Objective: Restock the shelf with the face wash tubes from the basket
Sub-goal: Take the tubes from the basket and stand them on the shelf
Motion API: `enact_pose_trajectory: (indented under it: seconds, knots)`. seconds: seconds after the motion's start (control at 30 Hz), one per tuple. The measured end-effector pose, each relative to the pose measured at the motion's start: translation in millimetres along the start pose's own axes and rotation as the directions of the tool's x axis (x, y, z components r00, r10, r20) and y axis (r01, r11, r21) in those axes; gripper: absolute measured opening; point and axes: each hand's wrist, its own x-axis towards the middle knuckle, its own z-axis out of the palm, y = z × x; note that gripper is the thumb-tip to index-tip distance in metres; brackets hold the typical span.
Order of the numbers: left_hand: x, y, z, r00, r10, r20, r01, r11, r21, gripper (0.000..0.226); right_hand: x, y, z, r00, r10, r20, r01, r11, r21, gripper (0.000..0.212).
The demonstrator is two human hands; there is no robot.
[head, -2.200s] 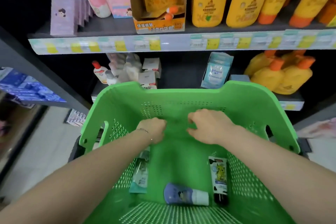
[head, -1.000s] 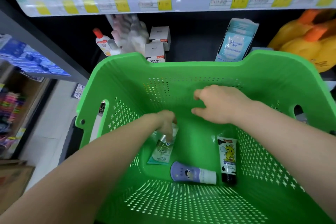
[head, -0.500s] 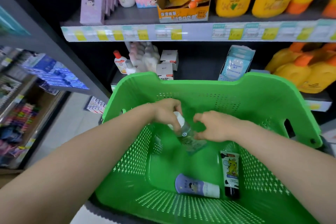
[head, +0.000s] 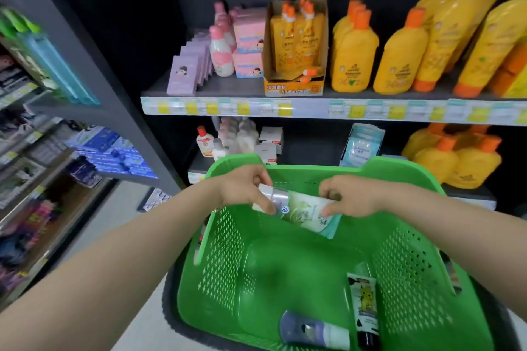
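The dark shelf unit [head: 313, 108] is filling the background, its upper board carrying yellow bottles with orange caps [head: 399, 60] and pink and lilac boxes. A lower board behind the basket is holding small white boxes and more yellow bottles.

In front of it, the green perforated basket [head: 222, 265] is sitting below both forearms, its far rim just beneath the hands.

The left hand [head: 242, 188] and right hand [head: 350, 196] are both holding one pale green face wash tube [head: 302, 211] above the far part of the basket, clear of its floor. The tube's long axis is running across the view, sloping slightly down to the right. Its pale cap is pointing left and its flat teal crimped end is pointing lower right. The left hand's fingers are curling round the cap end. The right hand's fingers are curling over the tube's upper edge near the crimp, thumb pinching beneath. The printed body is showing between the two hands.

On the basket floor, a purple tube [head: 305, 330] is lying crosswise near the closest wall, white cap pointing right. Just beside it, a tube with a yellow cartoon figure [head: 363, 302] is lying lengthwise, black cap toward the viewer.
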Motion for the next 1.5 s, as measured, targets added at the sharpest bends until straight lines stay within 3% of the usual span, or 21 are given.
enact_pose_trajectory:
  seconds: [0.1,0.27,0.4,0.5,0.63,0.7,0.83,0.97,1.13,1.5]
  knots:
    - [-7,4,-1,1.000,0.004,0.004,-0.005,0.995,0.095,0.051,-8,-12,-21,0.999,-0.004,-0.036,0.000,0.996,-0.091,0.026]
    - [-14,18,7,0.996,0.059,0.073,-0.073,0.974,0.217,0.067,-19,-41,-52,0.990,-0.049,-0.130,0.023,0.980,-0.197,0.025]
    - [-19,34,7,0.986,0.164,0.015,-0.163,0.958,0.234,0.055,-31,-58,-79,0.972,-0.085,-0.219,0.033,0.973,-0.228,0.029]
    - [-25,45,-2,0.976,0.210,-0.055,-0.201,0.970,0.140,0.059,-41,-66,-98,0.930,-0.115,-0.349,0.074,0.989,-0.129,0.040]
    - [-37,59,-15,0.948,0.295,-0.123,-0.293,0.956,0.034,0.071,-52,-64,-116,0.863,-0.045,-0.503,0.206,0.941,0.269,0.059]
    - [-43,65,-21,0.930,0.324,-0.172,-0.338,0.939,-0.058,0.072,-54,-58,-118,0.852,-0.019,-0.524,0.247,0.897,0.368,0.064]
    - [-49,77,-33,0.900,0.364,-0.238,-0.409,0.894,-0.180,0.071,-51,-53,-112,0.857,-0.020,-0.515,0.237,0.902,0.360,0.066]
    - [-52,97,-41,0.874,0.427,-0.231,-0.471,0.861,-0.191,0.069,-44,-61,-108,0.830,-0.097,-0.549,0.316,0.893,0.321,0.082]
    - [-54,117,-52,0.834,0.476,-0.280,-0.534,0.823,-0.193,0.070,-38,-68,-123,0.762,-0.117,-0.637,0.444,0.810,0.383,0.068]
    - [-69,161,-81,0.693,0.528,-0.490,-0.651,0.751,-0.112,0.058,-56,-87,-188,0.702,-0.147,-0.697,0.479,0.822,0.309,0.051]
